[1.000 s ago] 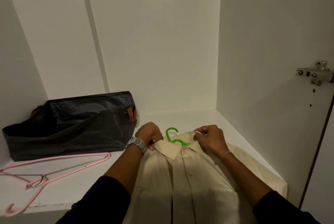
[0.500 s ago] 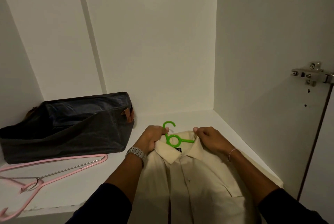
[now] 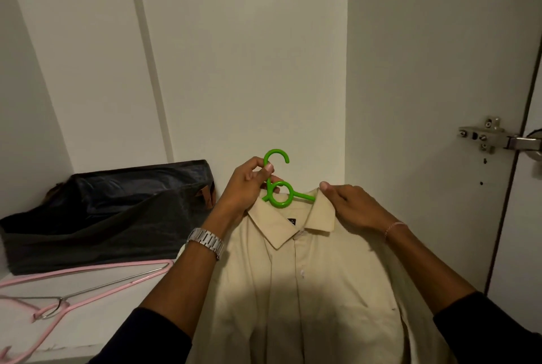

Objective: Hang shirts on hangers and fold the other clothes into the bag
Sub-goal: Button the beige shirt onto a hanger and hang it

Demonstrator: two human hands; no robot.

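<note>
A cream button-up shirt hangs on a green plastic hanger, held up in front of the white cupboard wall. My left hand pinches the green hanger's neck just under its hook. My right hand holds the shirt's collar and right shoulder, thumb on the collar's top edge. A dark grey fabric bag sits open on the shelf at the left.
A pink hanger with a metal hook lies flat on the white shelf in front of the bag. A metal door hinge sticks out of the right cupboard wall, beside the open door's edge.
The shirt on its green hanger has been lifted off the shelf and raised. My left hand shifted from the collar onto the hanger's neck.
</note>
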